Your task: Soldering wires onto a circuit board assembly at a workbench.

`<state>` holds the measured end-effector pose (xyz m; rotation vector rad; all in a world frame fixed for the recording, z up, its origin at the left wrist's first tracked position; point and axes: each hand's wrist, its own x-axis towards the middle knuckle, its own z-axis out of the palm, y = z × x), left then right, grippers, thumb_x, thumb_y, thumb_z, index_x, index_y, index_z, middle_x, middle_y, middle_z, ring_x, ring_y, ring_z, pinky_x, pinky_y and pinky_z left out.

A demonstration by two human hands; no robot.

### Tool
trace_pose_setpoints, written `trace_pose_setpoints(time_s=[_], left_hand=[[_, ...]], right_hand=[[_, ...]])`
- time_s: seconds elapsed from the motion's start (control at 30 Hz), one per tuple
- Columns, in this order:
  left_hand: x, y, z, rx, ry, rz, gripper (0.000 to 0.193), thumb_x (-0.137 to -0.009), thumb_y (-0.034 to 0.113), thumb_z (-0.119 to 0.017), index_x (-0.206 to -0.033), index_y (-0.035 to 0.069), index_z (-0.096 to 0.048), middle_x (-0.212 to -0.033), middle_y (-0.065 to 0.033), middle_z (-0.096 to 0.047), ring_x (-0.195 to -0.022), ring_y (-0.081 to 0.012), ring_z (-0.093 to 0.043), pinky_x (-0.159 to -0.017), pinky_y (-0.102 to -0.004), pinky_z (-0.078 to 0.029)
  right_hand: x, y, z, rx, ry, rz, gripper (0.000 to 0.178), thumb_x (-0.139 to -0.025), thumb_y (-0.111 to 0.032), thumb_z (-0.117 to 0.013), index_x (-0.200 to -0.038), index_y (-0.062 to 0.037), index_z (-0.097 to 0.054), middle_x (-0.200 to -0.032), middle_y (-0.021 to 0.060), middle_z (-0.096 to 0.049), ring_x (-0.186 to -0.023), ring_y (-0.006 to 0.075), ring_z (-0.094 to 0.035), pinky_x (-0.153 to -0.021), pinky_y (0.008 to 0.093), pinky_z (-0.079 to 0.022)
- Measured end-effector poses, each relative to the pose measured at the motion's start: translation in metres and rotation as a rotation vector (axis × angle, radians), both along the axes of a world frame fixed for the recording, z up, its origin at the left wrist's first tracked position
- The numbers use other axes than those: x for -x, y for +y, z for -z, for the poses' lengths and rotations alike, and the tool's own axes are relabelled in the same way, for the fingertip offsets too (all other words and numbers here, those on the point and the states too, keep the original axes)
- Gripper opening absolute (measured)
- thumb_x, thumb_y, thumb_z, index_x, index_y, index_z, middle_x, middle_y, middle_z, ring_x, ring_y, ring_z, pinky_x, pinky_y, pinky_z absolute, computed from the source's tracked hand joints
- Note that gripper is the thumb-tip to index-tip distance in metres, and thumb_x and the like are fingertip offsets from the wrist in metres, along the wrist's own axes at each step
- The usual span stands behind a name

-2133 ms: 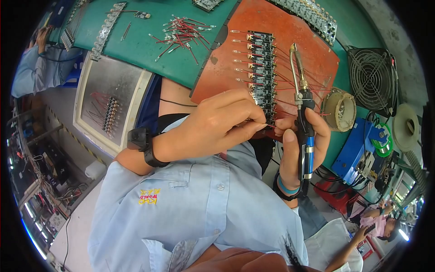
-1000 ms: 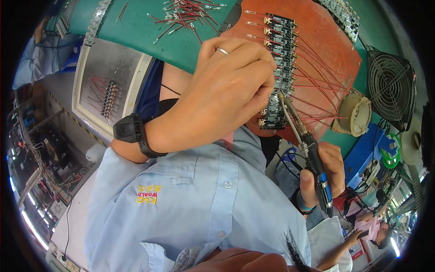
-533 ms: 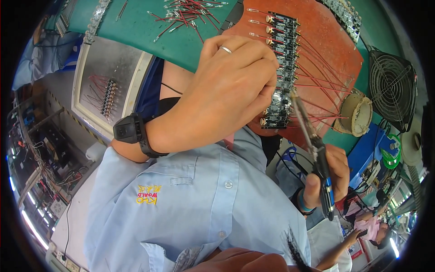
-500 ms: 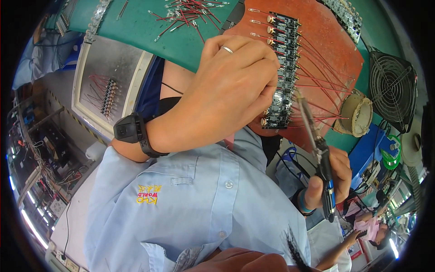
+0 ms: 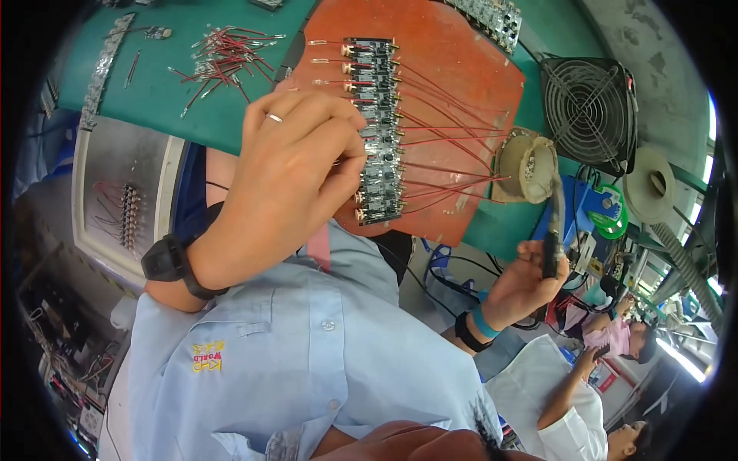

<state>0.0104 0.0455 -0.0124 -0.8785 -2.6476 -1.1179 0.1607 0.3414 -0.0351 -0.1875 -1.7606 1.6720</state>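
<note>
A row of small black circuit boards (image 5: 379, 154) lies on an orange-brown board, with thin red wires (image 5: 453, 144) running off its right side. My left hand (image 5: 300, 146) is closed at the row's left edge, fingertips pressed together; whatever they pinch is hidden. To the right, my right hand (image 5: 530, 280) grips a soldering iron (image 5: 551, 253). The iron's shaft points up to the right rim of a round, crusted tan pot (image 5: 511, 165); I cannot tell whether they touch. Several small clear-ended parts (image 5: 318, 41) stick out from the row's upper left.
Beneath lies the orange-brown board (image 5: 461, 77) on a green mat (image 5: 173, 73). A pile of red-wired parts (image 5: 231, 58) is at upper left, and a framed tray (image 5: 177, 173) holds another board strip. A black fan (image 5: 588, 111) and a solder spool (image 5: 611, 215) stand right. Other people are at lower right.
The soldering iron has moved away from the circuit boards, rightward to the pot's rim. My left hand stays at the boards. The whole view has shifted, so the scene sits further left.
</note>
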Motion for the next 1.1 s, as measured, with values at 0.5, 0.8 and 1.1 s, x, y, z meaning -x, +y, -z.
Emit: trace_pose_setpoints(time_s=[0.5, 0.8, 1.1], left_hand=[[0.001, 0.004, 0.006, -0.067, 0.028, 0.009, 0.013, -0.072, 0.004, -0.067, -0.078, 0.007, -0.056, -0.096, -0.0017, -0.057, -0.096, -0.0205, -0.054, -0.090, -0.0393, -0.035], [-0.001, 0.003, 0.006, -0.048, -0.005, -0.024, 0.015, -0.070, 0.004, -0.069, -0.077, 0.009, -0.057, -0.098, -0.0007, -0.060, -0.095, -0.0224, -0.055, -0.093, -0.0382, -0.036], [-0.001, 0.004, 0.006, -0.048, -0.010, -0.025, 0.015, -0.071, 0.004, -0.068, -0.077, 0.009, -0.056, -0.098, -0.0004, -0.059, -0.095, -0.0216, -0.055, -0.092, -0.0377, -0.036]], right_hand=[[0.022, -0.047, -0.042, -0.649, -0.089, -0.230, 0.049, -0.081, -0.045, -0.069, -0.104, -0.0033, -0.059, -0.087, 0.0150, -0.067, -0.100, 0.0339, -0.060, -0.097, 0.0523, -0.037], [0.036, -0.063, -0.042, -0.725, -0.234, -0.341, 0.045, -0.071, -0.042, -0.076, -0.093, -0.0046, -0.063, -0.080, 0.0125, -0.070, -0.103, 0.0353, -0.060, -0.097, 0.0558, -0.033], [0.038, -0.062, -0.041, -0.740, -0.233, -0.351, 0.045, -0.073, -0.041, -0.075, -0.094, -0.0037, -0.062, -0.082, 0.0132, -0.070, -0.104, 0.0354, -0.060, -0.095, 0.0551, -0.034]])
